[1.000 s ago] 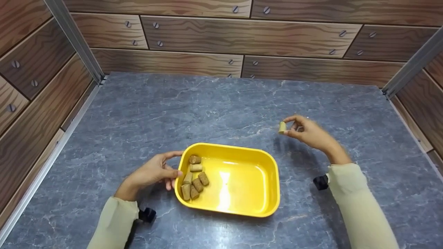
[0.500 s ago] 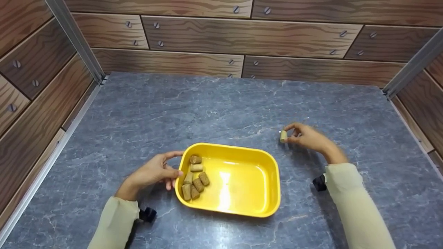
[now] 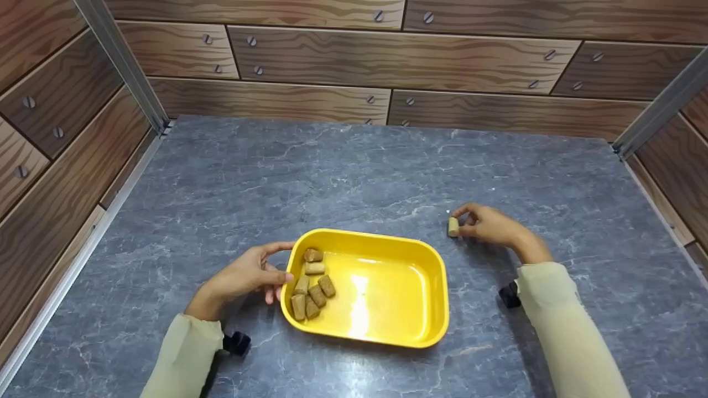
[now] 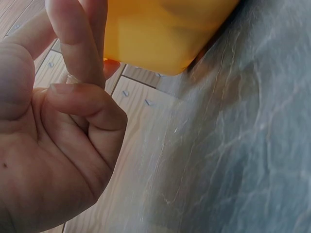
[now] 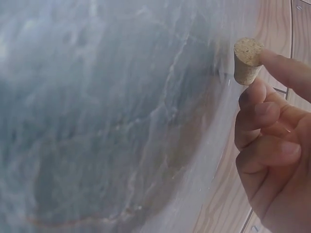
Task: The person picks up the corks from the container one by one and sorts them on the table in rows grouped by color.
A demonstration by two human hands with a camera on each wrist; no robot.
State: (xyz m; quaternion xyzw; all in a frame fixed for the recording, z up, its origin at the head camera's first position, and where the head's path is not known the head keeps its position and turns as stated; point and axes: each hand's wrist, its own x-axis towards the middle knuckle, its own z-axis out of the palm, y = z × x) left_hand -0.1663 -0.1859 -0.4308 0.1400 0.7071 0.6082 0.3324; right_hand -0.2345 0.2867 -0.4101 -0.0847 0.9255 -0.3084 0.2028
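My left hand (image 3: 247, 275) grips the left rim of a yellow tray (image 3: 381, 239), its thumb over the edge and the other fingers along the outside wall. In the left wrist view the tray's wall (image 4: 146, 39) shows beyond curled fingers. Several brown corks (image 3: 316, 296) lie bunched at the tray's left end. Off the tray's upper right corner, my right hand (image 3: 489, 224) pinches one tapered cork (image 3: 453, 226) between thumb and index finger, low over the table. The right wrist view shows that cork (image 5: 248, 60) at the fingertips, its speckled round end facing the camera.
A grey-blue marbled tabletop (image 3: 310, 171) carries everything. Wood-plank panels (image 3: 354, 61) stand at the back and both sides, with metal posts (image 3: 124, 61) at the corners. A tiny white speck (image 3: 447, 211) lies near the right hand. Black wrist devices (image 3: 236, 343) sit under the sleeves.
My right hand has come down and toward the front with the cork, lowering it close to the table. The left hand and the tray have stayed in place.
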